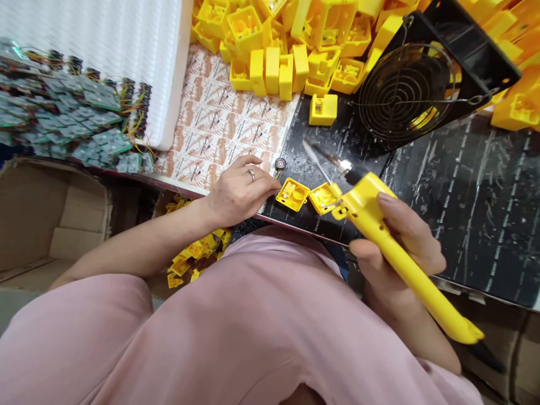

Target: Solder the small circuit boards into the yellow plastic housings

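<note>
My right hand (400,247) is wrapped round a yellow soldering gun (392,247) with a metal tip and a thin feed tube at its front. Its nose points up and left, above the bench. My left hand (242,188), with a ring on one finger, rests at the bench edge. Its fingertips are pinched where the thin wires of a small round black speaker (280,163) run down. Touching or almost touching those fingertips is an open yellow plastic case half (292,194). A second yellow case half (323,198) lies to its right, partly behind the gun's nose.
A black fan (405,95) with a wire guard stands at the back right. Yellow housings (278,67) are heaped behind, with a single yellow housing (323,109) nearer. Circuit boards with wired speakers (80,107) lie on white foam (169,73) at left. Cardboard boxes (37,214) stand below.
</note>
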`<act>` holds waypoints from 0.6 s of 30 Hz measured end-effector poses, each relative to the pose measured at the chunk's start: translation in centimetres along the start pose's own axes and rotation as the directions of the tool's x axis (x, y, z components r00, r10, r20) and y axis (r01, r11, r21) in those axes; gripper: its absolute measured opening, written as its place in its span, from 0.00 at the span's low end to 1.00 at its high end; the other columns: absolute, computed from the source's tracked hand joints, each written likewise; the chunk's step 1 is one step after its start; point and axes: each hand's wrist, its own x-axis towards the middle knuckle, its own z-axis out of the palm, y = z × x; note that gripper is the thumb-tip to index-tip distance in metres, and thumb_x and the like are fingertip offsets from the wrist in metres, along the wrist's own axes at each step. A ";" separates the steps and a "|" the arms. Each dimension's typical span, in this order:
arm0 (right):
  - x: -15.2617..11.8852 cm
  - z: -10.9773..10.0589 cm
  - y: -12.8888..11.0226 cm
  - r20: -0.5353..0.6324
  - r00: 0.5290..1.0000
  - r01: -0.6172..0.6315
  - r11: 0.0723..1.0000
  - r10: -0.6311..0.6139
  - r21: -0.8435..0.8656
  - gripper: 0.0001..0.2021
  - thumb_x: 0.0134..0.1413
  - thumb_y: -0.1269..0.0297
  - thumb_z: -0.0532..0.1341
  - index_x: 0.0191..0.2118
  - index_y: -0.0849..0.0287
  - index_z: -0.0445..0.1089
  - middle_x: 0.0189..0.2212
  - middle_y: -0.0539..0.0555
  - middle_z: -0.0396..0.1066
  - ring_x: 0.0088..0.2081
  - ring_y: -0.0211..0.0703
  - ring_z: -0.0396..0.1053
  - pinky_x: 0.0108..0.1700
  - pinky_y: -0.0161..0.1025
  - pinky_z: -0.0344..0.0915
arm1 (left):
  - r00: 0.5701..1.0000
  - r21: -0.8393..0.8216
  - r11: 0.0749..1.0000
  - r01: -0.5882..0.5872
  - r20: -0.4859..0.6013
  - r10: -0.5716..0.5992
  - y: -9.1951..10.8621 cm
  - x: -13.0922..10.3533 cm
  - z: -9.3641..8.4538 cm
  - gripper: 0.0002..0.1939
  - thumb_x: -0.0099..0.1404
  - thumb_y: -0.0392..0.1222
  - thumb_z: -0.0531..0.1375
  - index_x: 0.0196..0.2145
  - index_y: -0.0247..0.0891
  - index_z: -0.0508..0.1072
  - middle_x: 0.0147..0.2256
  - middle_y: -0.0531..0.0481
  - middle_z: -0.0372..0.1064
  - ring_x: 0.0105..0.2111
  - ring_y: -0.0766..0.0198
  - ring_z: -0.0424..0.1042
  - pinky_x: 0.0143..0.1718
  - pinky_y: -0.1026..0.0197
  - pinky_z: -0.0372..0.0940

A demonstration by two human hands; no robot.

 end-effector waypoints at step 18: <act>4.7 7.5 -1.0 0.124 0.970 0.210 0.978 -0.207 -0.013 0.15 0.67 0.70 0.67 0.55 0.48 0.70 0.42 0.47 0.81 0.40 0.37 0.81 0.46 0.33 0.77 | 0.917 -0.512 0.761 0.399 0.215 -0.337 1.0 1.2 -0.4 0.11 0.70 0.46 0.57 0.33 0.39 0.73 0.33 0.52 0.78 0.34 0.64 0.73 0.51 0.56 0.69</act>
